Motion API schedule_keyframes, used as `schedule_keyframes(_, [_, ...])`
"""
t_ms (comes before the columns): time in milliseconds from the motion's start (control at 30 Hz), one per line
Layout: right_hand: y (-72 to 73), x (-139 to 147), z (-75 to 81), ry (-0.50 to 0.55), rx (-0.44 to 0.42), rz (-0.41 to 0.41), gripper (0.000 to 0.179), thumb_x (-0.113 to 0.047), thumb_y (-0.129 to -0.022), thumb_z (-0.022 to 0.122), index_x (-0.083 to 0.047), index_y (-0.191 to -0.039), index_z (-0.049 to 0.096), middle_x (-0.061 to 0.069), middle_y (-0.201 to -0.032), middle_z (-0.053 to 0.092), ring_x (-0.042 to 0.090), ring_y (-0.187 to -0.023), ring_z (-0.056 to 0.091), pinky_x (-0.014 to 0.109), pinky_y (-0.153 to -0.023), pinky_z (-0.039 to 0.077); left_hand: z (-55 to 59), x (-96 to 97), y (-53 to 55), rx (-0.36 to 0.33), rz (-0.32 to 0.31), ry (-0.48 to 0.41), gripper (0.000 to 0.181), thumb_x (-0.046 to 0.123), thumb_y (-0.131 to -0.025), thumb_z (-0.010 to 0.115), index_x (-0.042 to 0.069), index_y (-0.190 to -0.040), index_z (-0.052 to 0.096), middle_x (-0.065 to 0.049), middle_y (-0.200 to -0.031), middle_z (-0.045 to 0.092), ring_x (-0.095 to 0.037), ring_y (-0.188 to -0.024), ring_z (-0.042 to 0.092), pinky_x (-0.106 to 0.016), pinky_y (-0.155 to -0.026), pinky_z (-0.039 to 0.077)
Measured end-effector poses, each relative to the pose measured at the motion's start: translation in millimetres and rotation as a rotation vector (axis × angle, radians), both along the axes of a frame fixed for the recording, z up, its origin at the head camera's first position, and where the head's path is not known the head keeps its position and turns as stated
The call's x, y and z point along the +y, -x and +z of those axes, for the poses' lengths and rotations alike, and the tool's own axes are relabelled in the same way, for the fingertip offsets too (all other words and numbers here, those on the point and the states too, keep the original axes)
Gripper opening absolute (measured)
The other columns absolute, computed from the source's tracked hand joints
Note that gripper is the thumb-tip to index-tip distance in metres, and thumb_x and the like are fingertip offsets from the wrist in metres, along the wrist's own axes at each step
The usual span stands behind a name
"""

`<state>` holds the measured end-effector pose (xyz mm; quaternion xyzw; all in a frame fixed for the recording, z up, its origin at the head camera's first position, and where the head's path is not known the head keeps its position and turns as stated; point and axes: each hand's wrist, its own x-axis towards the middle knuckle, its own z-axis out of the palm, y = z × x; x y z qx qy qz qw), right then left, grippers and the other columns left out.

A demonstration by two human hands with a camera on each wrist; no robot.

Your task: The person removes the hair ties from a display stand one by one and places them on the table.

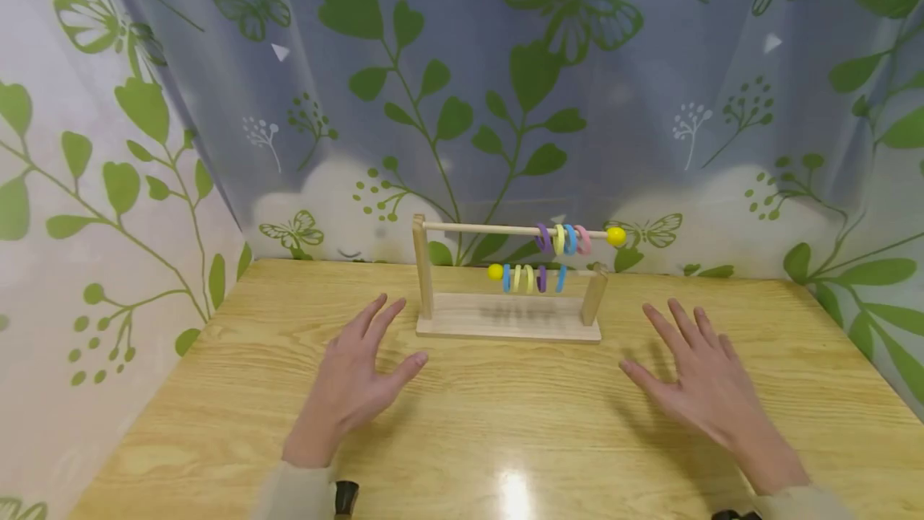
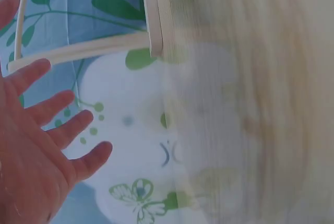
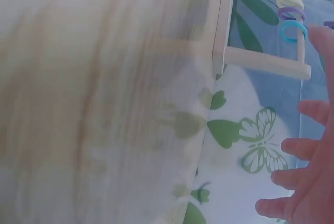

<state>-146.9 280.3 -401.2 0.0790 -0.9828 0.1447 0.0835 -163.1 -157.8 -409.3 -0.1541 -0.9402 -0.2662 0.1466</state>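
Observation:
A wooden ring rack point(image 1: 508, 327) stands on the table, with a tall post at its left end and a shorter post at its right. Purple, yellow, blue and pink rings point(image 1: 570, 239) hang on the upper rod, which ends in a yellow ball point(image 1: 616, 236). On the lower rod are several blue, yellow and purple rings point(image 1: 530, 279), with another yellow ball point(image 1: 495, 272) at its left tip. My left hand point(image 1: 357, 375) is spread to the left of the rack, holding nothing. To the right, my right hand point(image 1: 696, 383) also has its fingers spread, apart from the rack.
The wood-grain table point(image 1: 476, 408) reaches back to a curtain point(image 1: 462, 103) printed with leaves and butterflies. More of this patterned cloth point(image 1: 94, 207) hangs along the left side. Light reflects off the tabletop near its front.

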Motion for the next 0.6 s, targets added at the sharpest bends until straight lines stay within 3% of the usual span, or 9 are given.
schedule_keyframes(300, [9.6, -13, 4.2, 0.034, 0.024, 0.041, 0.085, -0.062, -0.097, 0.055, -0.02, -0.164, 0.025, 0.025, -0.167, 0.024, 0.056, -0.15, 0.024, 0.077, -0.111, 0.026, -1.9, 18.5, 4.5, 0.017, -0.05, -0.143, 0.066, 0.049, -0.095, 0.067, 0.021, -0.152, 0.048, -0.005, -0.156, 0.048, -0.036, -0.139, 0.052, -0.065, -0.107, 0.044])
schedule_keyframes(600, [23.8, -20, 3.1, 0.152, 0.045, 0.045, 0.077, -0.056, -0.099, 0.056, -0.02, -0.162, 0.03, 0.024, -0.165, 0.03, 0.055, -0.144, 0.035, 0.08, -0.101, 0.035, -2.7, 35.9, 11.1, -0.047, -0.064, -0.253, 0.059, 0.048, -0.096, 0.067, 0.029, -0.149, 0.05, 0.0, -0.153, 0.05, -0.031, -0.137, 0.054, -0.061, -0.106, 0.047])
